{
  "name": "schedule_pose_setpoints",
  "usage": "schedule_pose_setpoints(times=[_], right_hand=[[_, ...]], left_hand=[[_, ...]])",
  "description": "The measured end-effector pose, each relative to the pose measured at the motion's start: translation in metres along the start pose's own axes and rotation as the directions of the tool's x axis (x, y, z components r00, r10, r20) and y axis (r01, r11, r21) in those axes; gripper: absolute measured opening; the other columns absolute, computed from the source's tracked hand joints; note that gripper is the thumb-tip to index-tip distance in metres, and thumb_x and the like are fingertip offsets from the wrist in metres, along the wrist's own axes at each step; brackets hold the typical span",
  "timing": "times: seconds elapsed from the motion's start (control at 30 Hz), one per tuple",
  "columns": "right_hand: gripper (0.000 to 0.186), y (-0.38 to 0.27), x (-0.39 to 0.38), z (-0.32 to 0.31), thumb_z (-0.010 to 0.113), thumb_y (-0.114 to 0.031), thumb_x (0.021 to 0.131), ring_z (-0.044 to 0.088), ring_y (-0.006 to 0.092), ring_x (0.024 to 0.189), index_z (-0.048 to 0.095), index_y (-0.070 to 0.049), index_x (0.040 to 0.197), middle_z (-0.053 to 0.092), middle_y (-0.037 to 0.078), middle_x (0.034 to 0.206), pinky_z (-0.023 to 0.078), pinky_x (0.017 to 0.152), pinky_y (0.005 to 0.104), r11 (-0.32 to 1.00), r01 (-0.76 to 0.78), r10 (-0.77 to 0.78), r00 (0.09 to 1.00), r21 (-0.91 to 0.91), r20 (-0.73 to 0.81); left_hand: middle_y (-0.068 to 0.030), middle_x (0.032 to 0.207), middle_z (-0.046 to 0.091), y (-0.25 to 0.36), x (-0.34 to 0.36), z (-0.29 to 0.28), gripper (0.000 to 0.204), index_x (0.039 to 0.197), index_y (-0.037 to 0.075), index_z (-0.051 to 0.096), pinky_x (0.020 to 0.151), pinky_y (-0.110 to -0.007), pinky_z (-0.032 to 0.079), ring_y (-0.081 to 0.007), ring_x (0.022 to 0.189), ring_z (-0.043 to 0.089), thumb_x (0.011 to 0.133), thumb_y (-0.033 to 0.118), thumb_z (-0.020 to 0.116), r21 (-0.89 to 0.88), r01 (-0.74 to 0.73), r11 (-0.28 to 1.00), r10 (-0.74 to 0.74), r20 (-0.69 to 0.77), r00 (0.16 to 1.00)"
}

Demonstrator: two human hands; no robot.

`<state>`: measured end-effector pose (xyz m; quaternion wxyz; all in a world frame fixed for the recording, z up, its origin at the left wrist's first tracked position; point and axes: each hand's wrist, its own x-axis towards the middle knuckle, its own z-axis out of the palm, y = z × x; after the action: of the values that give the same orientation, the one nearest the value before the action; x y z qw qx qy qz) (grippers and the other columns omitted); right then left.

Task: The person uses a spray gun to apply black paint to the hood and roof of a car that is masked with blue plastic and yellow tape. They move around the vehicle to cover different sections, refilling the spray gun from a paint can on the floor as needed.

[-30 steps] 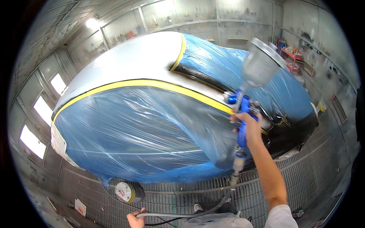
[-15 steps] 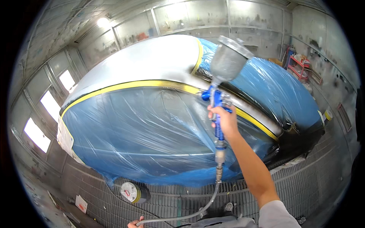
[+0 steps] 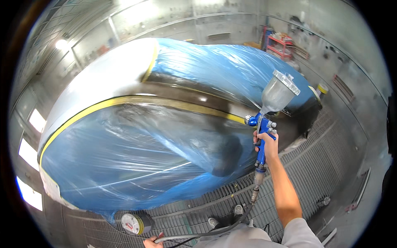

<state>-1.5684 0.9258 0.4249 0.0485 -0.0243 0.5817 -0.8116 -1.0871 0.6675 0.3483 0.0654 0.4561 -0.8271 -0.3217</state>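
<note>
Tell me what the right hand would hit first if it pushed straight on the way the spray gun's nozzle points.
Probably the car's dark body strip beside the yellow tape: the right hand aims the spray gun left toward it. Depth is unclear.

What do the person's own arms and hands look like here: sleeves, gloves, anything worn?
Both hands are bare, no gloves. The right hand leads to a bare forearm ending in a short light grey sleeve near the lower edge. Only part of the left hand shows at the bottom edge; its arm is out of view.
</note>
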Motion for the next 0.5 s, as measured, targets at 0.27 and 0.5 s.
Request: schedule_pose_setpoints(times=[0.27, 0.5], right_hand=[[0.015, 0.025, 0.014, -0.105, 0.057, -0.009, 0.075, 0.057, 0.0140, 0.060, 0.062, 0.001, 0.085, 0.060, 0.007, 0.069, 0.043, 0.043, 0.0269, 0.998, -0.053, 0.045, 0.970, -0.028, -0.237], [0.021, 0.037, 0.029, -0.173, 0.056, -0.010, 0.077, 0.061, 0.0151, 0.066, 0.061, 0.002, 0.095, 0.064, 0.009, 0.083, 0.050, 0.042, 0.0291, 0.983, -0.087, 0.002, 0.885, -0.161, -0.466]], left_hand=[[-0.0289, 0.073, 0.063, 0.037, 0.003, 0.021, 0.020, 0.086, -0.004, 0.070, 0.061, -0.046, 0.048, -0.0423, 0.074, 0.066, 0.078, 0.014, 0.065, 0.130, -0.057, 0.990, 0.049, 0.066, 0.997], [-0.0273, 0.065, 0.062, 0.032, 0.005, 0.038, 0.022, 0.077, -0.006, 0.067, 0.055, -0.045, 0.046, -0.0367, 0.060, 0.066, 0.075, 0.016, 0.067, 0.090, -0.114, 0.989, 0.104, 0.111, 0.988]])
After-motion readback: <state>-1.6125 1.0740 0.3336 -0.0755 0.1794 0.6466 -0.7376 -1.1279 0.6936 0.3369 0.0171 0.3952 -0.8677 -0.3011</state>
